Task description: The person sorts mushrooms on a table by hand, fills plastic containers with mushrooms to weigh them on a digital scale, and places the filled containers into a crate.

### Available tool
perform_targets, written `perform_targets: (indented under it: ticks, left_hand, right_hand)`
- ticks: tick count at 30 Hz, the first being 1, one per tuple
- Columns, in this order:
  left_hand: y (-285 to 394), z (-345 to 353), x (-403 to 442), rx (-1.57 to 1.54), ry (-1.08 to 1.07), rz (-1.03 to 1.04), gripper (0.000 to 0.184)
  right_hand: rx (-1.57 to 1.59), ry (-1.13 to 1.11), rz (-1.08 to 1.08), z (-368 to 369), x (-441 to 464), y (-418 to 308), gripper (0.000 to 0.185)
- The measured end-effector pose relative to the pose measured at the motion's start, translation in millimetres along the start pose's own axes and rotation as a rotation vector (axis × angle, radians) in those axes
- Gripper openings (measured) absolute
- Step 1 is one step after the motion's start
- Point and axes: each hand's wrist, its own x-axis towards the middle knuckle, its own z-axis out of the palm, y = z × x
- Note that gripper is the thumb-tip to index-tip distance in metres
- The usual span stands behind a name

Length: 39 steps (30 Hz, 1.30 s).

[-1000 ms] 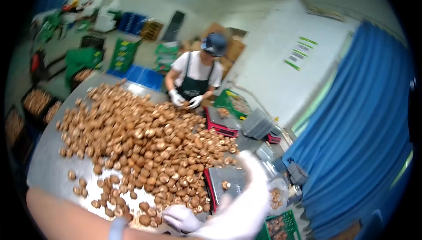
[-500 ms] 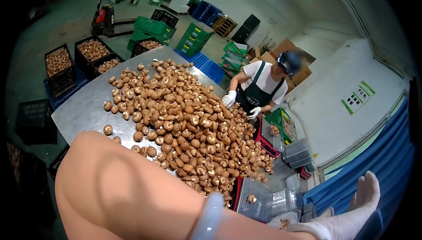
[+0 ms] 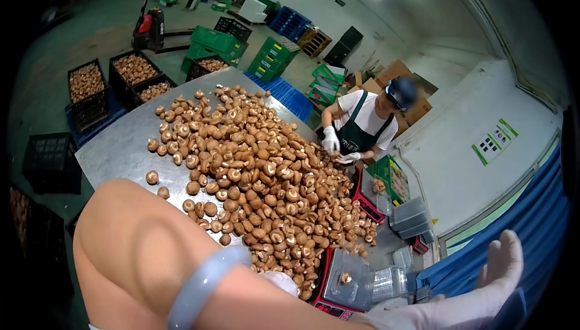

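Observation:
My left hand wears a white glove at the lower right, its fingers raised and apart with nothing between them. The bare forearm leading to it, with a pale bracelet, crosses the bottom of the view. Behind this forearm, part of my right hand shows in a white glove at the near edge of a big heap of brown mushrooms; its fingers are hidden. Right of the heap, a clear plastic box with one mushroom in it sits on a red scale.
Across the metal table, a co-worker in a dark apron has gloved hands at the heap. Near them is a second red scale. Stacked clear boxes stand by a blue curtain. Crates of mushrooms are on the floor.
Over the last second the view swung, and my left hand now lies farther right. Since half a second ago, part of my right hand has come into view. The co-worker's hands have drawn closer together.

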Motion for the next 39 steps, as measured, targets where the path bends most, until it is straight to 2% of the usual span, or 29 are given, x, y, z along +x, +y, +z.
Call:
perform_targets:
  ticks: [25, 39]
  left_hand:
    - [1, 2, 8, 0.018, -0.011, 0.024, 0.032]
    - [22, -4, 20, -0.015, -0.004, 0.104, 0.031]
  right_hand:
    - [-0.006, 0.012, 0.043, 10, -5, 3, 0.017]
    - [-0.038, 0.023, -0.049, 6, -2, 7, 0.016]
